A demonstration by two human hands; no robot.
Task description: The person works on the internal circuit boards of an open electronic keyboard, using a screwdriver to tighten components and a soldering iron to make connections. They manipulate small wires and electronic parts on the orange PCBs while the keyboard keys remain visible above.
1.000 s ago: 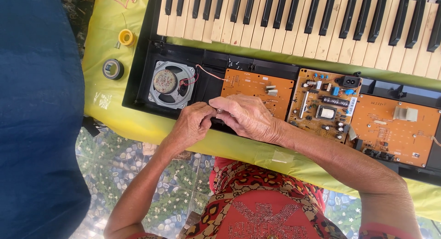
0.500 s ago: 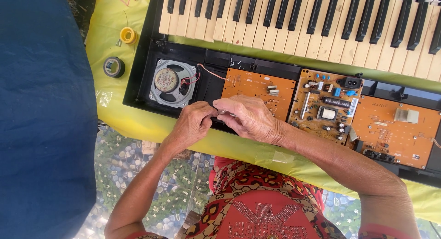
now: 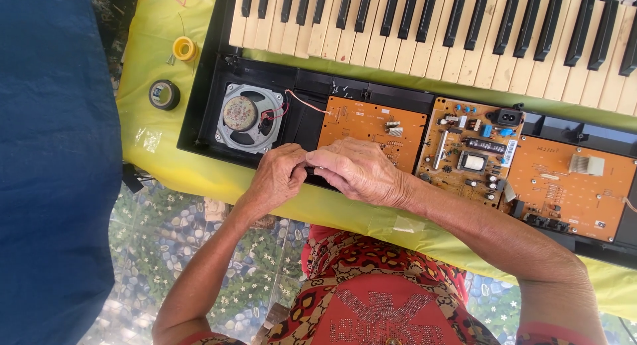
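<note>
A blue cloth fills the left edge; beside it two tape rolls lie on the yellow bench cover. An opened keyboard runs left to right, its round speaker at the left end. The left hand and right hand meet at the case's near edge, fingers curled shut over a small dark part (mostly hidden), just below the left orange circuit board. More boards stretch rightward.
</note>
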